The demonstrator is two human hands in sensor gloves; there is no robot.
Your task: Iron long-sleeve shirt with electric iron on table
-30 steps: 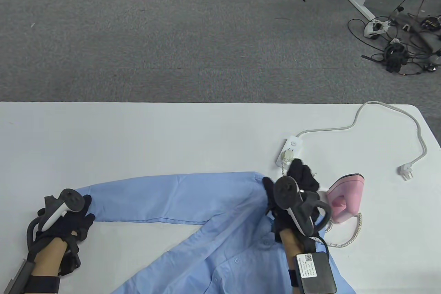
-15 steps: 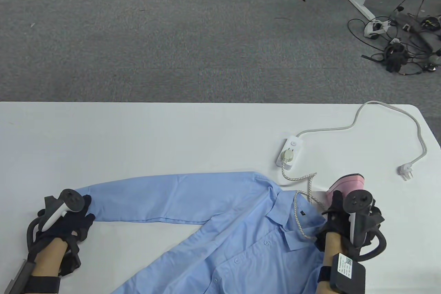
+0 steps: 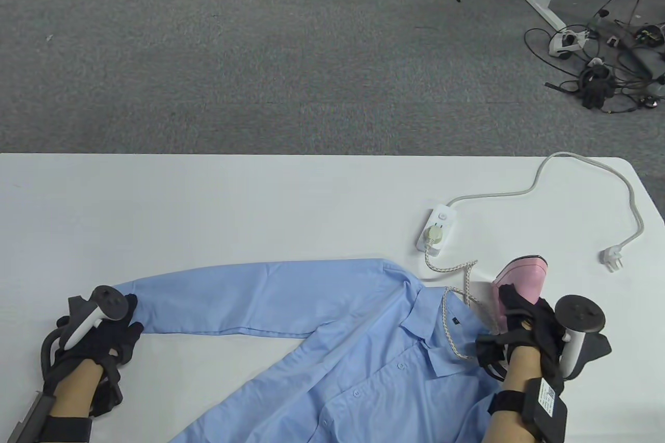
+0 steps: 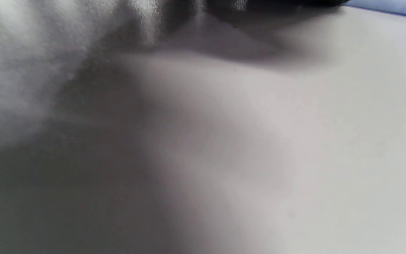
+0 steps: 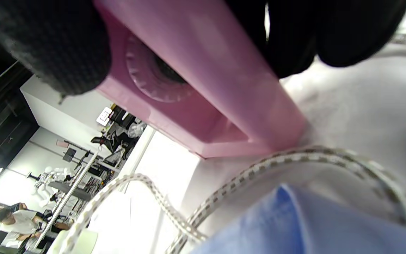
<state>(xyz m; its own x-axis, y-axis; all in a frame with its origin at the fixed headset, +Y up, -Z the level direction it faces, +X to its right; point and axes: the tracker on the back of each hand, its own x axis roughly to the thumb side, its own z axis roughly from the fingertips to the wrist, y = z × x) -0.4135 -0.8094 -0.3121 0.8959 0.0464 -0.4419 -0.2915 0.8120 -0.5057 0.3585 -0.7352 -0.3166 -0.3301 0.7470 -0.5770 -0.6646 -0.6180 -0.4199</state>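
A light blue long-sleeve shirt [image 3: 332,339] lies flat on the white table [image 3: 208,204], one sleeve stretched out to the left. My left hand [image 3: 130,318] holds the cuff at the sleeve's end; the left wrist view shows only blurred table [image 4: 259,141] and a strip of blue shirt [image 4: 393,5]. The pink iron [image 3: 522,282] stands just right of the collar. My right hand [image 3: 511,305] grips its handle [image 5: 203,70], thumb and fingers [image 5: 48,42] wrapped round it. The iron's braided cord [image 3: 452,329] crosses the collar.
The braided cord [image 5: 252,173] runs to a white power strip [image 3: 439,219] behind the iron. The strip's own grey cable loops right and ends in a loose plug [image 3: 612,258] near the table's right edge. Carpet, cables and a desk leg lie beyond.
My right hand left the collar, swung right and took hold of the iron's handle. The iron shifted slightly. The left hand and sleeve stayed put.
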